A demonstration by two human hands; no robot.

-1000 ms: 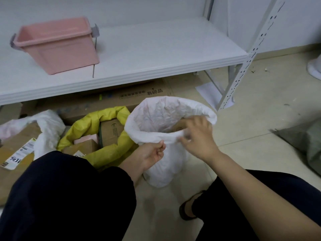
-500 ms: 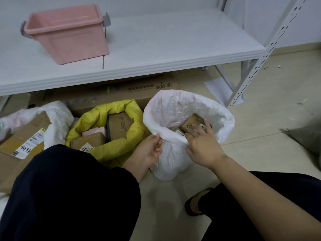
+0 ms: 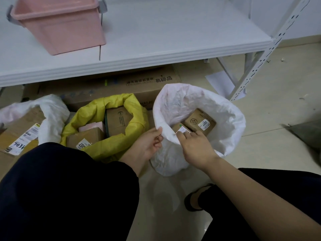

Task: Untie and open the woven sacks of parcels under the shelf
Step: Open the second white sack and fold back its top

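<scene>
Pale floor (image 3: 260, 153) before the shelf (image 3: 173, 35): white sack (image 3: 231, 136) stands open, boxes (image 3: 199, 121) inside, beside the yellow sack (image 3: 135, 110). Your left hand (image 3: 147, 146) pinches its near rim; your right hand (image 3: 196, 149) grips that rim.

Left hand (image 3: 149, 145): palm turned inward, thumb and forefinger pinching near rim of white sack (image 3: 175, 101); remaining left fingers (image 3: 158, 144) loosely curled. Left forearm bare, emerging past raised left knee. Right hand (image 3: 196, 148): back uppermost, right fingers (image 3: 191, 136) hooked over same rim, tips inside. Right forearm bare, extended diagonally from lower right. Hands close together, not touching.
</scene>
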